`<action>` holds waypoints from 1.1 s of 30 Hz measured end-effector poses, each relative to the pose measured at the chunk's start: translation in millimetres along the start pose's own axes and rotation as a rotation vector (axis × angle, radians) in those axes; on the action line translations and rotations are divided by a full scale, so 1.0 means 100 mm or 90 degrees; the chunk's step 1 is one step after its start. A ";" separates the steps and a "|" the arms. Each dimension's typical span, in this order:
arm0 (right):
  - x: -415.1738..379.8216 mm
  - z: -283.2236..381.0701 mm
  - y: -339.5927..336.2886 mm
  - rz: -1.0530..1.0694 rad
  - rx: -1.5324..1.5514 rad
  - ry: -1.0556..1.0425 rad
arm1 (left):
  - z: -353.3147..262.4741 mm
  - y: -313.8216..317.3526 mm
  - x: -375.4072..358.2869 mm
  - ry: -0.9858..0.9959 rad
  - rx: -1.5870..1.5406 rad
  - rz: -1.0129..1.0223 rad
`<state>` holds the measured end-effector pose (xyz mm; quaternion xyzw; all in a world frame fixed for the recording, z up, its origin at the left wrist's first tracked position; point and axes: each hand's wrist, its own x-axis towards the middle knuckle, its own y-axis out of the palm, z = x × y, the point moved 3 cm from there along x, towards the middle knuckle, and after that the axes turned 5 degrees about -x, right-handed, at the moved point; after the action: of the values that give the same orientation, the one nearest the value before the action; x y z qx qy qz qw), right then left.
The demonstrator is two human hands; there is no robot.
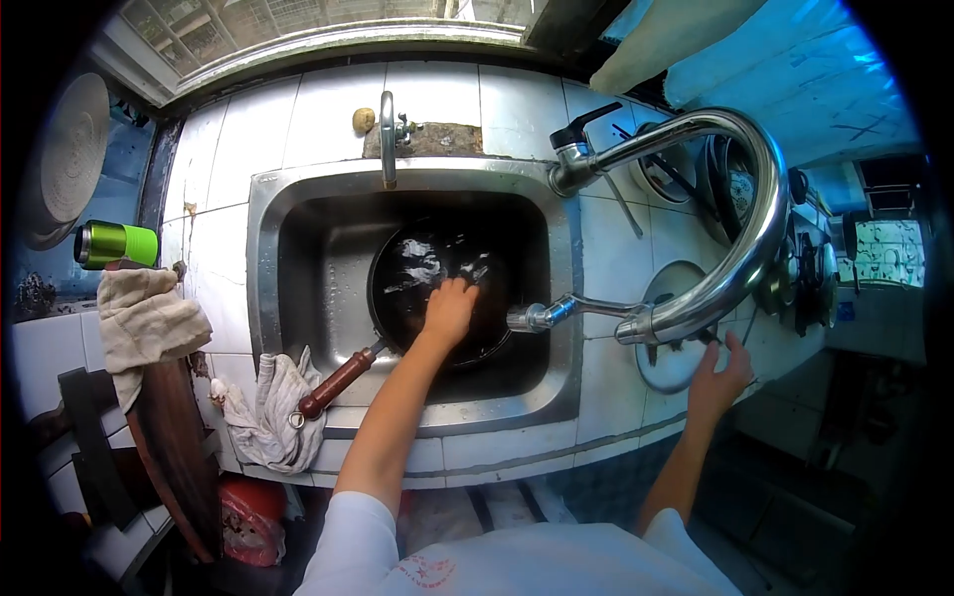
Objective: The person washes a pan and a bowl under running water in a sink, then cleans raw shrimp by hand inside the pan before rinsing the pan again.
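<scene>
A dark frying pan [402, 313] rests in the steel sink [318, 298], its inside wet and shiny. Its brown handle [343, 382] slants over the sink's front left rim. My left hand [452, 313] reaches into the pan with its fingers bent together and pressed down toward the bottom; whatever is under them is hidden. On the right, my right hand [720, 375] has its thumb and fingers apart beside the rim of a round, pale lid or plate [671, 372] lying on the tiled counter. Small dark bits show on that round piece near the fingertips.
A large curved faucet [765, 189] arches over the right side, its spout end [537, 318] beside the pan. A smaller tap [389, 139] stands behind the sink. Crumpled cloth [283, 412] lies front left, with another rag [149, 318] and a green cup [114, 244] farther left.
</scene>
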<state>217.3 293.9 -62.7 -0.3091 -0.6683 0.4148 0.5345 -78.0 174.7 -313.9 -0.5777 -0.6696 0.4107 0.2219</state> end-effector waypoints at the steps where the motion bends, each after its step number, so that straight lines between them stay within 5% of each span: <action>1: -0.03 0.06 -0.03 -0.009 -0.014 -0.020 | -0.01 0.11 0.09 0.036 0.013 0.051; 6: -0.10 0.38 -0.08 0.030 0.159 -0.013 | -0.10 0.59 0.39 0.184 0.264 0.027; 10: -0.28 0.71 0.05 0.194 0.313 -0.113 | -0.14 0.61 0.51 0.140 0.318 0.155; 14: -0.43 1.19 0.11 0.279 0.419 -0.223 | -0.06 0.72 0.50 0.124 0.362 0.140; 18: -0.45 1.50 0.22 0.319 0.543 -0.202 | -0.05 0.38 0.37 0.042 0.280 0.165; 22: -0.57 1.70 0.75 0.324 0.485 -0.289 | 0.05 0.08 0.21 0.054 -0.007 0.162; 25: -0.64 1.95 1.03 0.416 0.481 -0.313 | 0.22 0.02 0.07 -0.052 -0.363 0.162; 29: -0.65 2.27 1.17 0.404 0.464 -0.383 | 0.24 -0.29 -0.09 -0.102 -0.414 0.042; 33: -0.62 2.51 1.21 0.378 0.460 -0.468 | 0.23 -0.55 -0.20 -0.159 -0.509 0.095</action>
<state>-15.1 240.4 -219.3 -0.1173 -0.5114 0.8274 0.2004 -124.0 149.3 -279.4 -0.6107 -0.7545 0.2003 -0.1329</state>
